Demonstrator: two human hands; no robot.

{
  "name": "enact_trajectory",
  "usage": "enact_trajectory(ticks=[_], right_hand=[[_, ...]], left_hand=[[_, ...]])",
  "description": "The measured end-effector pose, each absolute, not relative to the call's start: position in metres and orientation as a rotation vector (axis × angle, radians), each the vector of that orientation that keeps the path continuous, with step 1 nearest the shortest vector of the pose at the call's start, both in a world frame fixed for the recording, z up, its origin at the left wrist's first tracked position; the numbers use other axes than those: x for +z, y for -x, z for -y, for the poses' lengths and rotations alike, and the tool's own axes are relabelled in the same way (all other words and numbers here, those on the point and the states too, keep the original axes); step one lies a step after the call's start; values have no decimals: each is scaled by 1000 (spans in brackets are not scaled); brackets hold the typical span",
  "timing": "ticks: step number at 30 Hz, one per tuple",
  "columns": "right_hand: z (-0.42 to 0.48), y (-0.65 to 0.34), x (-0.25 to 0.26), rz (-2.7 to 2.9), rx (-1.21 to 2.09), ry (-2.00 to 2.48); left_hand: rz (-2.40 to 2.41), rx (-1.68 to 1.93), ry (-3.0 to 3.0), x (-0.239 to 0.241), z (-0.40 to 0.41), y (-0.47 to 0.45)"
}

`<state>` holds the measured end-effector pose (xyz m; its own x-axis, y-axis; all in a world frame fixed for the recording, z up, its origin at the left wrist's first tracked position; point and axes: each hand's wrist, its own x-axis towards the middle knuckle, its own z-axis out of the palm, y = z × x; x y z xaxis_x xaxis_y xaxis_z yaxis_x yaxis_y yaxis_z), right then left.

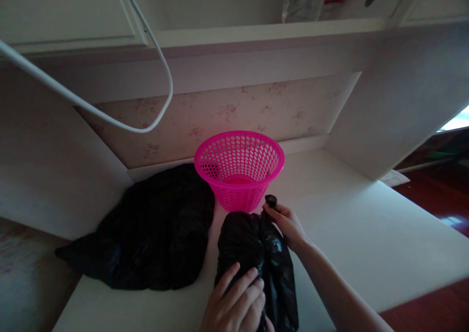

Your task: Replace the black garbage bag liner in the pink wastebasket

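A black plastic bag (pixel 242 239), bulky and shiny with long folds, lies on the white surface at the bottom middle. My right hand (pixel 287 224) pinches its gathered, twisted far end (pixel 270 201), and a small tuft sticks out above the fingers. My left hand (pixel 238 298) rests on the near part of the bag, fingers stretched out and slightly spread over the plastic. Just beyond the bag stands a bright pink perforated plastic basket (pixel 240 195), upright, with nothing visible in it. To the left lies a second, larger black plastic bag (pixel 157 234), touched by neither hand.
The white shelf top (pixel 351 224) extends right. Behind the basket is a flowered back panel (pixel 230 114), with side panels left and right. A white cable (pixel 161 112) hangs at upper left. Overhead, an open cupboard (pixel 227 4) holds a clear plastic package (pixel 304 2).
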<state>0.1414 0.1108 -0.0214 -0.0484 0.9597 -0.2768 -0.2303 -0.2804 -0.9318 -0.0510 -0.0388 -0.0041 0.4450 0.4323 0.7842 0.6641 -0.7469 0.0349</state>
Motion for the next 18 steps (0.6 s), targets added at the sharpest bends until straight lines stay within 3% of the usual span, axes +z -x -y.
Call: enact_trajectory(ticks=[8,14,18], right_hand=[[-107,-148,-4,1159,1205,1236],[-73,-149,56,1713,790,844],[-55,-147,76,1977,541,655]], left_hand=[[882,-1306,2660,16,43,65],[1582,-1295,2895,46,13,64],[1641,-1390,3110,61,-24,50]])
